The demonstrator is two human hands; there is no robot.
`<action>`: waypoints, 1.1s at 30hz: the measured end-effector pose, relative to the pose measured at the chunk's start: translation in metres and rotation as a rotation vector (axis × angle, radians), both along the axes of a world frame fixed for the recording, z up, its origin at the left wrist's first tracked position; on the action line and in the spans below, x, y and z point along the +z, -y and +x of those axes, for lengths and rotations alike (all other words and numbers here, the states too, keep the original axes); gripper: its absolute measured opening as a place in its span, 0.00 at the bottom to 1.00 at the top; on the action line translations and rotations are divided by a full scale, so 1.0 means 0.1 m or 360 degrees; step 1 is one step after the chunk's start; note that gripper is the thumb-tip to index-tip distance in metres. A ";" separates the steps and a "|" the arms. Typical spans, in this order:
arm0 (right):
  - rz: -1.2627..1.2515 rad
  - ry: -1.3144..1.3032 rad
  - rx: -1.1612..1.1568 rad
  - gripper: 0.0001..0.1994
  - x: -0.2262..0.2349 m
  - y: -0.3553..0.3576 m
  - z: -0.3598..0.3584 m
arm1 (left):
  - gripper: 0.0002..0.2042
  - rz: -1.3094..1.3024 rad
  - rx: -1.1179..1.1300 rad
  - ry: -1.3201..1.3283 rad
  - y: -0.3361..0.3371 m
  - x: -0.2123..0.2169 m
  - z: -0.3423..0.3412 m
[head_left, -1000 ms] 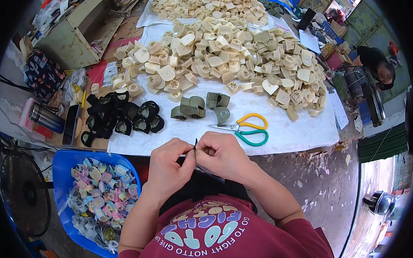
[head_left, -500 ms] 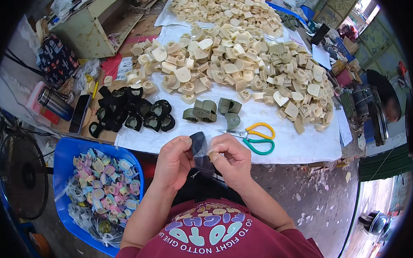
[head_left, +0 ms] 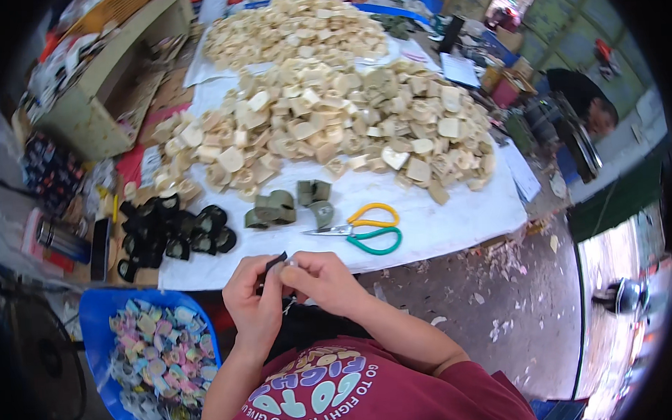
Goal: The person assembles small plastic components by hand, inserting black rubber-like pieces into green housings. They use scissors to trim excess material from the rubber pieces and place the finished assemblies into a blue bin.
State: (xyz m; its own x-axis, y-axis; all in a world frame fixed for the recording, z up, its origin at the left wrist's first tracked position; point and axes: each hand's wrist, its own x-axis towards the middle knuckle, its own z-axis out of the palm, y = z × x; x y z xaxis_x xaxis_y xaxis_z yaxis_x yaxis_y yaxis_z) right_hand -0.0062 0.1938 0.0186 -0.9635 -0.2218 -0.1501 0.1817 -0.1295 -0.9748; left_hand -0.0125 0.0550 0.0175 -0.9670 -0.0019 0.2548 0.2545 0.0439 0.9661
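Note:
Close to my body, just off the table's front edge, my left hand (head_left: 252, 296) is closed around a small black piece (head_left: 276, 262), possibly fabric. Only its dark upper edge pokes out above the fingers; the rest is hidden. My right hand (head_left: 322, 283) meets the left, thumb and fingers pinched together at the piece's side. Beyond them on the white cloth (head_left: 455, 228) lie scissors (head_left: 359, 230) with one yellow and one green handle loop. Several olive-green curved pieces (head_left: 273, 208) sit left of the scissors, and a cluster of black cup-like pieces (head_left: 170, 230) lies farther left.
A large heap of cream-coloured molded pieces (head_left: 303, 122) covers the table's middle and far end. At lower left stands a blue tub (head_left: 92, 322) of pastel pieces (head_left: 163, 349). A fan (head_left: 45, 353) is beside it. Another person (head_left: 584, 98) is at right.
My hands have come closer together, and the black piece, spread between them before with a clear film, is now mostly hidden in my fingers. The whole view has shifted.

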 end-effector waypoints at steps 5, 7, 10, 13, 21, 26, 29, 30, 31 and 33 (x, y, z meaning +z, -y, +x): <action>-0.0129 0.0046 -0.0192 0.15 -0.02 -0.08 0.09 | 0.03 0.0511 -0.0082 0.0405 -0.05 0.01 -0.03; -0.0143 -0.0017 -0.0220 0.15 -0.10 -0.14 0.18 | 0.04 0.0658 0.0043 0.0366 -0.02 -0.06 -0.14; -0.0125 -0.0057 -0.0323 0.15 -0.16 -0.23 0.32 | 0.05 0.0852 0.0087 0.0442 0.06 0.03 -0.25; 0.0006 -0.0093 -0.0366 0.14 -0.31 -0.37 0.47 | 0.04 0.0882 0.0078 0.0522 0.13 0.06 -0.29; 0.0225 -0.0037 -0.0627 0.12 -0.53 -0.84 1.01 | 0.04 0.0937 0.0104 0.0668 0.16 -0.08 -0.40; 0.0263 0.0073 -0.0711 0.12 -0.65 -1.00 1.37 | 0.05 0.0871 -0.0061 0.0726 0.10 -0.24 -0.35; 0.0298 0.0079 -0.0775 0.12 -0.74 -1.10 1.59 | 0.05 0.0865 -0.0058 0.0764 0.06 -0.32 -0.32; 0.0283 0.0101 -0.0825 0.12 -0.77 -1.13 1.66 | 0.05 0.0864 -0.0061 0.0775 0.05 -0.34 -0.31; 0.0267 0.0122 -0.0875 0.12 -0.80 -1.16 1.73 | 0.06 0.0861 -0.0073 0.0796 0.03 -0.34 -0.30; 0.0272 0.0172 -0.0976 0.11 -0.85 -1.20 1.87 | 0.06 0.0856 -0.0099 0.0840 -0.02 -0.36 -0.27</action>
